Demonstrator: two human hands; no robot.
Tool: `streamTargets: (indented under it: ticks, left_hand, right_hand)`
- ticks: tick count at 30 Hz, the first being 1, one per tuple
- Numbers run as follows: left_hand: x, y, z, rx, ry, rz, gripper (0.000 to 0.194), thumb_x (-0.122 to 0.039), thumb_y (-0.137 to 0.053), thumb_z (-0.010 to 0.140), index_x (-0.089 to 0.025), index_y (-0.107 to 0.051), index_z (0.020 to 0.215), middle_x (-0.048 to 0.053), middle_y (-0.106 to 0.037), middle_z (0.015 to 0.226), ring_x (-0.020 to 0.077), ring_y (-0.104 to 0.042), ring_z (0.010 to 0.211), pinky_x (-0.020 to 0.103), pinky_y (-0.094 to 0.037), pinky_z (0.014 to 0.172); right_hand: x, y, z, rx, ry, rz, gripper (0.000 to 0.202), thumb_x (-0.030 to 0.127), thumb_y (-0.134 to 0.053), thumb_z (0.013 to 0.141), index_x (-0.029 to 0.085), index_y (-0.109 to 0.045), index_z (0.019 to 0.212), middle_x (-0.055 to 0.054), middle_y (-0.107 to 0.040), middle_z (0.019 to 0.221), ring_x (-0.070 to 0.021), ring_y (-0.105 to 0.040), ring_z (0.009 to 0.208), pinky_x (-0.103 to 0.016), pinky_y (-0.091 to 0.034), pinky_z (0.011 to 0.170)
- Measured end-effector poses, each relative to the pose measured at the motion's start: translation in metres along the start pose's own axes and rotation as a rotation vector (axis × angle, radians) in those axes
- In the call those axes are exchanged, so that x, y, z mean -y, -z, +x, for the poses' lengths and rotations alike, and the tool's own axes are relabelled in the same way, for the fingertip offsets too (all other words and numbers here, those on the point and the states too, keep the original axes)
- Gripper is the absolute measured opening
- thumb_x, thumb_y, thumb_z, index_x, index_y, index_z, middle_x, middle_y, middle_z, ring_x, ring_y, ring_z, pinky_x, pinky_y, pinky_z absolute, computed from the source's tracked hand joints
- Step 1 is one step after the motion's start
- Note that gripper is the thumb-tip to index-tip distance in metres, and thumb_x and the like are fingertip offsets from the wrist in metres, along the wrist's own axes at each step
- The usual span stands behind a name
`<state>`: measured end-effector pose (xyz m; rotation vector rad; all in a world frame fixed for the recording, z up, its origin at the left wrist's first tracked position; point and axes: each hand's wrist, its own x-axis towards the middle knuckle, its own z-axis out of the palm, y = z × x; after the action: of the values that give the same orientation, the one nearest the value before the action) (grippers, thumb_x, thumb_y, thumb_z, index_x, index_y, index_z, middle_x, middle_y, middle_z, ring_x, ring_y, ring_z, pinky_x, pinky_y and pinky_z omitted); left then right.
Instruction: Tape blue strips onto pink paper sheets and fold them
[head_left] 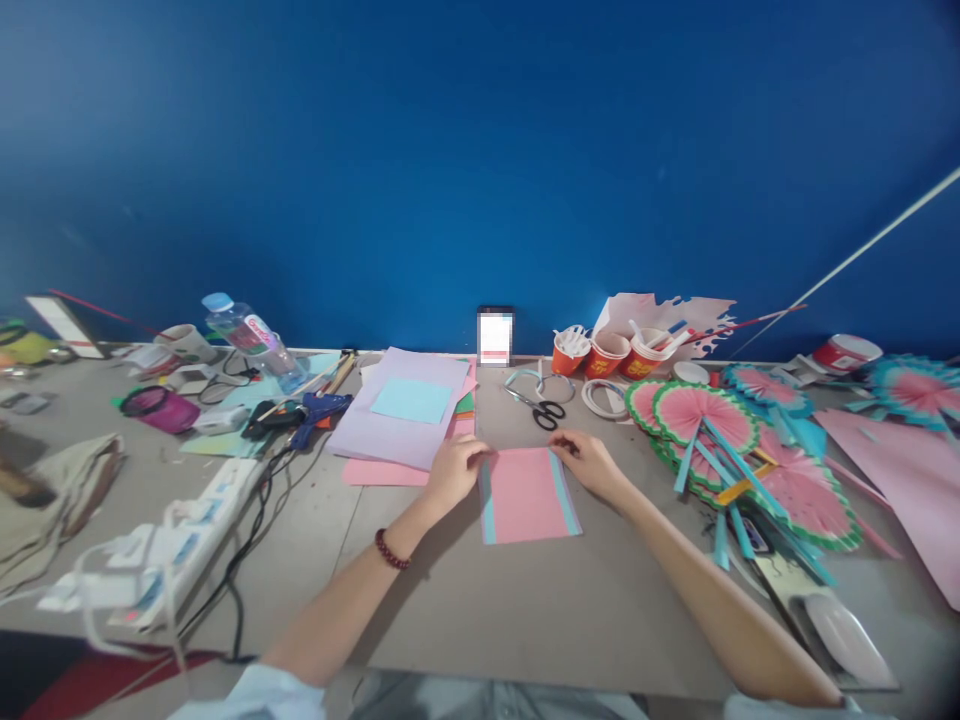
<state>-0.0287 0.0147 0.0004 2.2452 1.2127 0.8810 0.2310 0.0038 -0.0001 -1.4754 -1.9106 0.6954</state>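
Observation:
A pink sheet of paper with light blue and lilac strips along its left and right sides lies on the grey table before me. My left hand pinches its far left corner between thumb and fingers. At the far right corner, my right hand closes its fingertips on the paper in the same way. Just beyond the sheet lies a pair of black-handled scissors. Left of it is a stack of coloured paper, with a lilac sheet and a smaller light blue piece on top.
Several watermelon-patterned paper fans spread over the right side, near a white mouse. Red paper cups and a phone stand by the blue wall. At left are a glue gun, a bottle and a power strip with cables.

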Motion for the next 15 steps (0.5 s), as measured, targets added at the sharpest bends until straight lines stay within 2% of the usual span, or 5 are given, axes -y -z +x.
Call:
streamTargets:
  ticks: [5, 11, 15]
  left_hand:
    - [0.005, -0.006, -0.003, -0.023, -0.083, 0.255, 0.02, -0.007, -0.054, 0.084, -0.019, -0.07, 0.088, 0.005, -0.064, 0.081, 0.0189, -0.056, 0.083, 0.03, -0.045, 0.071]
    - [0.006, -0.009, -0.005, -0.018, -0.125, 0.37, 0.022, -0.01, -0.049, 0.088, -0.02, -0.068, 0.095, 0.004, -0.061, 0.086, 0.0186, -0.053, 0.084, 0.03, -0.044, 0.069]
    - [0.006, -0.011, -0.005, -0.011, -0.13, 0.443, 0.023, -0.011, -0.046, 0.089, -0.02, -0.067, 0.094, 0.005, -0.059, 0.09, 0.0195, -0.051, 0.086, 0.031, -0.045, 0.071]
  right_hand:
    - [-0.002, -0.006, 0.0, -0.023, 0.064, -0.081, 0.02, 0.02, -0.045, 0.078, 0.018, -0.064, 0.081, -0.004, -0.067, 0.078, -0.0172, -0.058, 0.072, -0.028, -0.042, 0.069]
    - [0.003, -0.012, -0.002, -0.079, 0.033, -0.159, 0.021, 0.015, -0.043, 0.078, 0.019, -0.064, 0.082, -0.006, -0.067, 0.082, -0.0188, -0.06, 0.076, -0.029, -0.043, 0.072]
    - [0.004, -0.018, -0.004, -0.131, 0.083, -0.242, 0.022, 0.011, -0.041, 0.08, 0.018, -0.062, 0.082, -0.006, -0.065, 0.081, -0.0196, -0.058, 0.08, -0.03, -0.043, 0.076]
